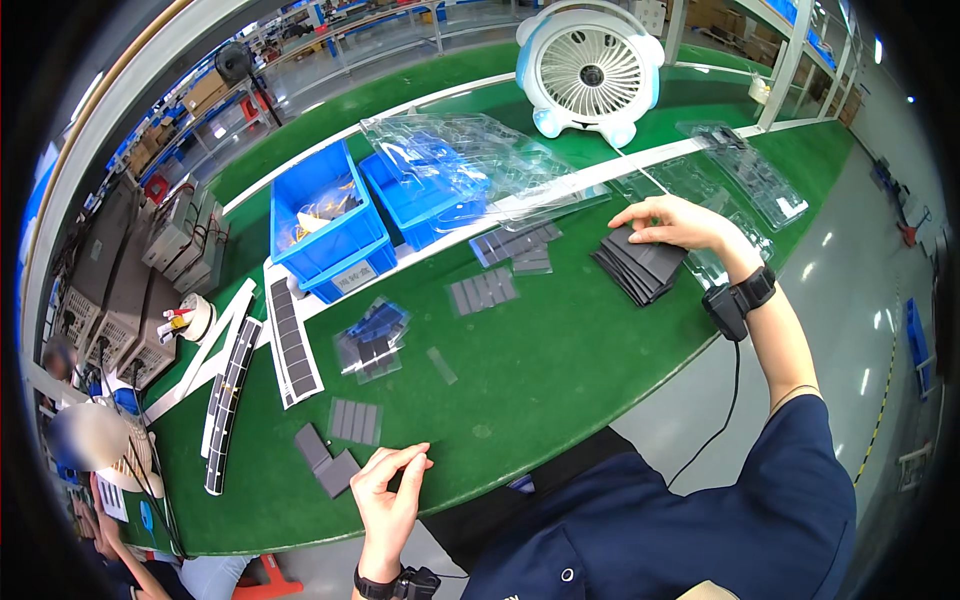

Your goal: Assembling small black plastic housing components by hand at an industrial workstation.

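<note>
My right hand (675, 222) rests at the upper edge of a fanned stack of dark rectangular pieces (640, 268), its fingers bent over the top piece and gripping it. Low in the middle, my left hand (390, 500) is raised above the green table, thumb and forefinger pinched together; whatever lies between the tips is too small to tell. Beside it are two overlapping dark pieces (325, 462) and a clear sheet with grey strips (355, 421). More strip sheets (484, 291) and a clear bag with dark and blue contents (373, 338) lie farther in.
Blue bins (322, 215) stand at the back, one holding yellowish bits. Clear plastic trays (480, 160) are piled beside them, with a white fan (592, 75) behind. Long black-celled strips (292, 340) and grey boxed instruments (185, 235) are at left. Another person's arm (125, 560) shows lower left.
</note>
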Demonstrator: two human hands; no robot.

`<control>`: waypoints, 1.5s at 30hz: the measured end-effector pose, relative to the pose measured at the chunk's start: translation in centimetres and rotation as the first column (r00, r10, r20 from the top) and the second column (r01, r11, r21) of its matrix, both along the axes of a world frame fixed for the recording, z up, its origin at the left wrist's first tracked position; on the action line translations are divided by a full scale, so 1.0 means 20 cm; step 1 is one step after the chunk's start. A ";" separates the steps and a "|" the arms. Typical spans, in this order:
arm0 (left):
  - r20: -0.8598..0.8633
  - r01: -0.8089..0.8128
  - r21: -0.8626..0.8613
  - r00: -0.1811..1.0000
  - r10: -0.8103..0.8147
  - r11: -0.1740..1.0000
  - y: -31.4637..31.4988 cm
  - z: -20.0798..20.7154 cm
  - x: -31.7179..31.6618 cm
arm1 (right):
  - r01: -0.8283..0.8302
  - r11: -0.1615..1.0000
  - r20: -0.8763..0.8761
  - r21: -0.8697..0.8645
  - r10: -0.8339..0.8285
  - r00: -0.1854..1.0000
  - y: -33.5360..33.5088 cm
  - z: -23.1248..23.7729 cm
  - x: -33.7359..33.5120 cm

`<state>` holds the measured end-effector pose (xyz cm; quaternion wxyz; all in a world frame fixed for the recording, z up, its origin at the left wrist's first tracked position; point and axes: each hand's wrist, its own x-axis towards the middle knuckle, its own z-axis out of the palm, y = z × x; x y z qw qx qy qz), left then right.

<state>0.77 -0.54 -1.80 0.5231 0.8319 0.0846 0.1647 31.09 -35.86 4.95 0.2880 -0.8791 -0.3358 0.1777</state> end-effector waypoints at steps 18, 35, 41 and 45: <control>0.040 0.091 0.115 0.995 -0.096 0.989 0.01 0.02 0.00 | 0.221 0.971 0.857 -0.088 -0.040 0.514 0.38 0.00 -0.33; 0.147 0.077 0.120 0.985 -0.095 0.990 0.04 -0.02 -0.02 | -0.802 0.551 0.708 -0.232 0.661 0.249 1.45 -0.32 -0.79; -0.029 0.094 -0.022 0.995 -0.095 0.995 0.05 0.01 -0.04 | -0.698 0.641 0.639 0.318 0.399 0.658 1.37 -0.25 -0.65; 0.156 0.215 -0.604 0.976 -0.150 0.767 0.13 -0.07 -0.04 | -0.805 0.476 0.785 0.353 0.317 0.532 1.26 -0.14 -0.66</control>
